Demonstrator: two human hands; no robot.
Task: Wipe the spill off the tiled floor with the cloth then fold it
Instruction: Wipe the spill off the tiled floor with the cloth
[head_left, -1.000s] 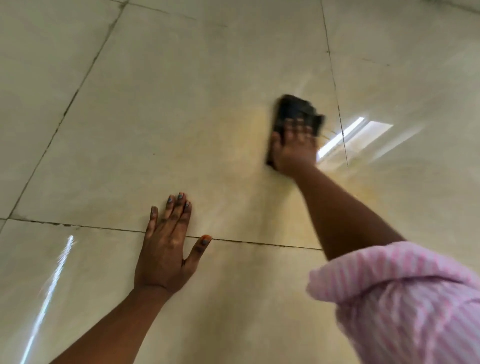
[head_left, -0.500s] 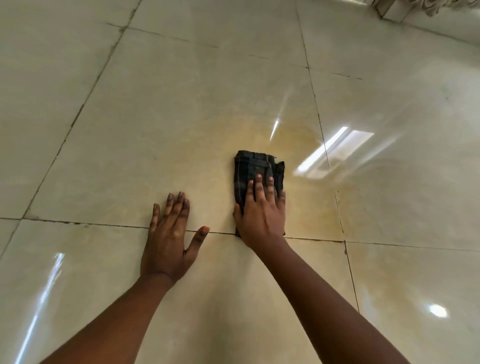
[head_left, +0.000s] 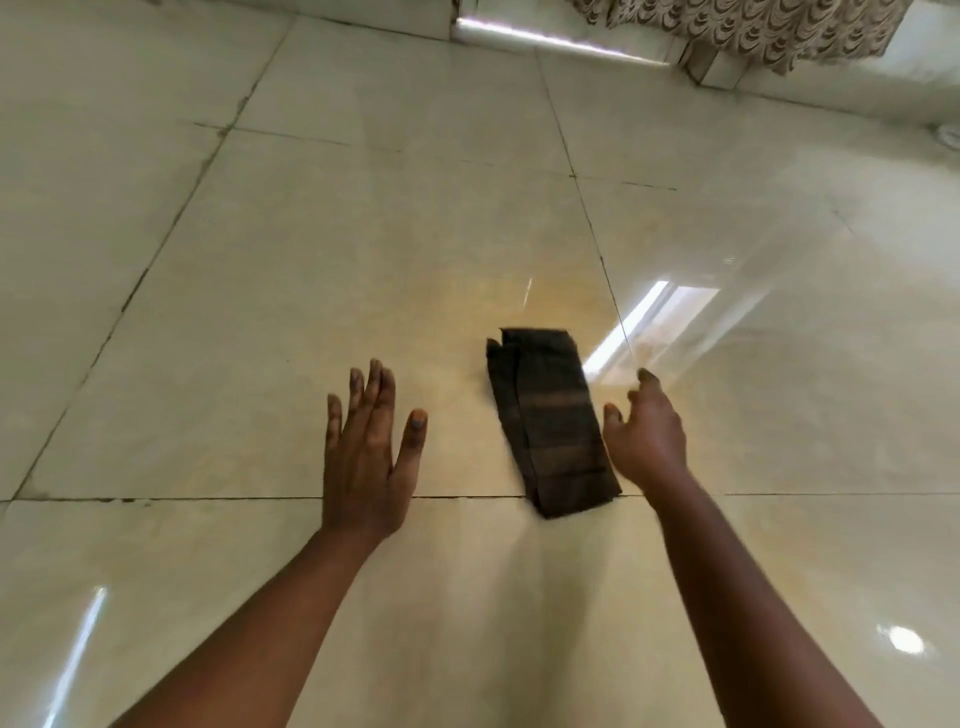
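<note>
A dark folded cloth (head_left: 551, 420) lies flat on the glossy cream tiled floor (head_left: 260, 312), its near end across a grout line. A faint yellowish smear (head_left: 498, 301) shows on the tile just beyond it. My left hand (head_left: 370, 447) lies flat on the floor with fingers straight, a hand's width left of the cloth. My right hand (head_left: 647, 431) is just right of the cloth, fingers loosely spread, holding nothing; it looks slightly blurred and apart from the cloth.
A wall base and a patterned curtain hem (head_left: 743, 31) run along the far edge at the top right. Bright window glare (head_left: 654, 317) lies on the tile right of the cloth. Grout lines cross the floor.
My right hand dragged the cloth back toward me, then lifted off it and moved to its right side. The cloth now lies uncovered. The left hand stayed flat.
</note>
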